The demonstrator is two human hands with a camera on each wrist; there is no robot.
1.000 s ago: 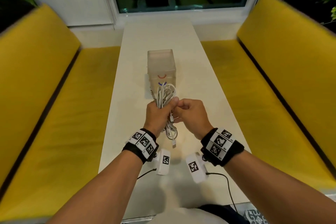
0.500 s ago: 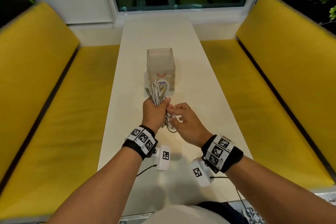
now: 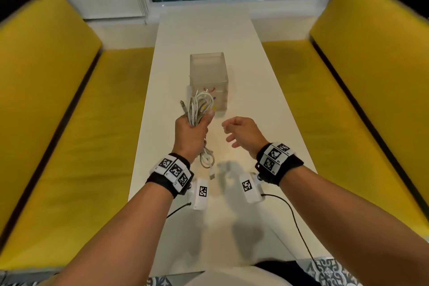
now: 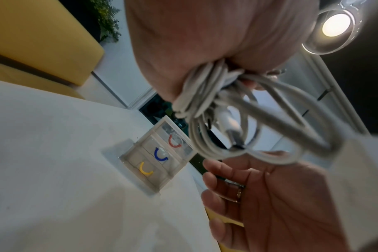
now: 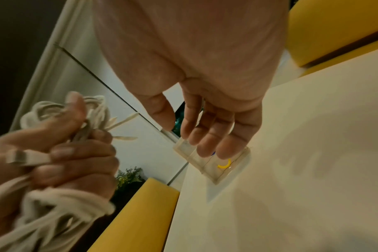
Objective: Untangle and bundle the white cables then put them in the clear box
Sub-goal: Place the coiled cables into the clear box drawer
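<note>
White cables (image 3: pixel 197 109) loop in a bunched, loose coil.

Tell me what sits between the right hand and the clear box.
Nothing: in the head view only bare white table separates the open right hand from the clear box. The white cables, in the left hand, lie off to the side.

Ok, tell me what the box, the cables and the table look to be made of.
Clear box: likely frosted translucent plastic; coloured arcs show through its wall.
White cables: seemingly matte rubbery plastic jackets, bending in soft loops, with a metal-looking plug.
Table: smooth white, faintly glossy top; laminate or painted, can't tell.
</note>
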